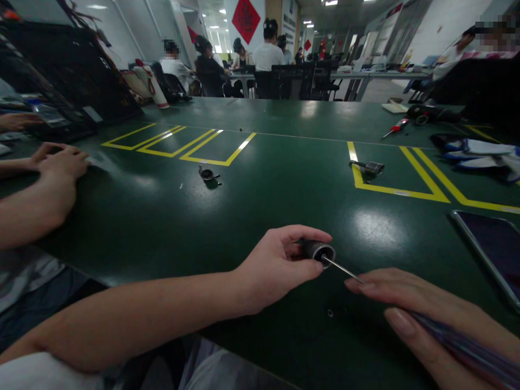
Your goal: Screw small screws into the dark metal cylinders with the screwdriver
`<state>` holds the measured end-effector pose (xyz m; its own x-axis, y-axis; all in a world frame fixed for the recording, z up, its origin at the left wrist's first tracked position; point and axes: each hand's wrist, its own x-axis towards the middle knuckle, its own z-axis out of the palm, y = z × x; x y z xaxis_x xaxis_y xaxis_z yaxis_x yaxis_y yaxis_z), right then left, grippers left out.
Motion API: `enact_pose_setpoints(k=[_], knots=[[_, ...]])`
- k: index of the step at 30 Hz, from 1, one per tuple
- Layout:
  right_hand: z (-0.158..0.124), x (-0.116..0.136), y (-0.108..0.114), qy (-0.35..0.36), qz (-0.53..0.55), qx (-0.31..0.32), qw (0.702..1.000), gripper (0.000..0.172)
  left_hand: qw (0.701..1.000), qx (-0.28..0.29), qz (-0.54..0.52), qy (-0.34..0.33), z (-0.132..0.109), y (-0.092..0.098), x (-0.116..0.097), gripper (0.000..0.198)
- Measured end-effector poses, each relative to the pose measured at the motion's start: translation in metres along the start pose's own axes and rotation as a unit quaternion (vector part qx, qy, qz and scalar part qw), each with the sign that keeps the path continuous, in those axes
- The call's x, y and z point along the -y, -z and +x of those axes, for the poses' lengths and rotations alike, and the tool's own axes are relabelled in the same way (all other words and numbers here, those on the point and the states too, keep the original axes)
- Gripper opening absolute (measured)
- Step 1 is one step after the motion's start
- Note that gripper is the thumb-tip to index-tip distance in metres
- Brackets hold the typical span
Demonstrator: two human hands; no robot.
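My left hand grips a small dark metal cylinder between thumb and fingers, its hollow round end turned toward the right. In my right hand is a screwdriver with a thin metal shaft and a dark, partly blurred handle. The shaft's tip reaches into the open end of the cylinder. On the green table below the cylinder lies a tiny ring-shaped part. Whether the tip touches a screw inside cannot be made out.
A round metal part and a dark block-like part lie farther back near yellow tape outlines. At right are a phone, gloves and a red-handled screwdriver. Another person's hands rest at left.
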<state>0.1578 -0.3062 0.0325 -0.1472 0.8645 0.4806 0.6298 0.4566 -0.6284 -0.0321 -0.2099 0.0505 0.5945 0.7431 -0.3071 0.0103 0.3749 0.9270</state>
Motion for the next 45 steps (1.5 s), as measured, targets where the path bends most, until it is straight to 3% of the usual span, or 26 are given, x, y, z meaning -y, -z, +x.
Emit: enact_pose_setpoints(k=[6,14,37,41,43,45], knots=[[0.001,0.0,-0.005,0.077,-0.093,0.004,0.993,0.022,1.0,-0.006,0.021,-0.017,0.0,-0.001,0.003,0.034],[-0.008,0.0,-0.011,0.104,-0.089,0.023,0.99,0.035,0.996,-0.023,0.05,-0.071,0.005,0.0,0.013,0.021],[0.005,0.009,-0.013,0.201,-0.123,0.035,0.971,0.028,0.993,-0.033,0.066,-0.094,0.007,-0.006,0.016,0.012],[0.002,0.007,-0.006,0.106,-0.018,0.007,0.994,0.02,0.992,-0.031,0.063,-0.101,0.008,-0.004,0.015,0.011],[-0.001,0.003,-0.002,0.007,0.078,-0.014,0.997,0.013,0.993,-0.03,0.06,-0.093,0.008,-0.003,0.013,0.01],[0.0,-0.003,-0.001,-0.111,0.174,-0.025,0.978,0.024,0.995,-0.028,0.057,-0.078,0.007,-0.002,0.01,0.011]])
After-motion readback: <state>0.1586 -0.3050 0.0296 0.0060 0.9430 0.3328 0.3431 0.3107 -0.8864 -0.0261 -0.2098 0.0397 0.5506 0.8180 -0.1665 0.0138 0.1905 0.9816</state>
